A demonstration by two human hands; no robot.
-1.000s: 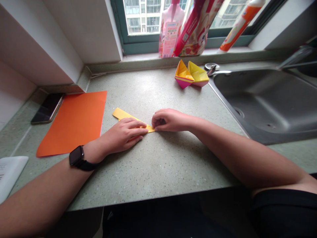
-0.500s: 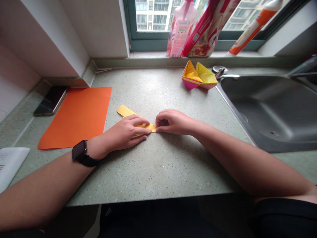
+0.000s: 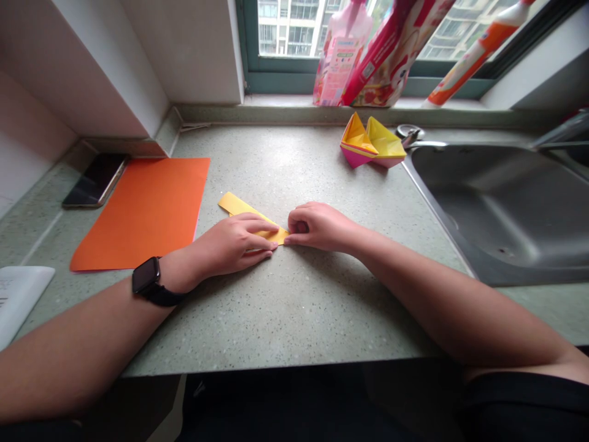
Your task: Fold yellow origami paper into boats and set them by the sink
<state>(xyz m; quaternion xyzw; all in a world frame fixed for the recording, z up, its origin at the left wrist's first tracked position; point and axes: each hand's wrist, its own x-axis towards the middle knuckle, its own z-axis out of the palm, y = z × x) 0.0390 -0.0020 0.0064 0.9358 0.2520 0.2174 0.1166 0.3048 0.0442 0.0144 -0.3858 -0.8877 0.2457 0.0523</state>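
A folded piece of yellow paper (image 3: 243,206) lies slanted on the speckled counter, its far-left end uncovered. Across its middle rests my left hand (image 3: 232,242), fingers stretched out and slightly apart, hiding part of the folds. My right hand (image 3: 326,227) has its fingers curled, with thumb and forefinger pinching the paper's right tip. A black watch (image 3: 147,276) is on my left wrist. Farther back, two folded paper boats, one orange-yellow and pink (image 3: 356,144), the other yellow and pale pink (image 3: 385,144), stand side by side near the sink.
Orange paper (image 3: 147,212) lies at the left beside a dark phone (image 3: 96,180). A white object (image 3: 25,294) sits at the left edge. The steel sink (image 3: 506,202) is at the right. Pink packages (image 3: 343,67) and an orange-white tube (image 3: 478,55) stand on the windowsill.
My right thumb and fingertips have shifted slightly left along the paper's tip. My left fingers have drawn back a little. The whole view has moved slightly.
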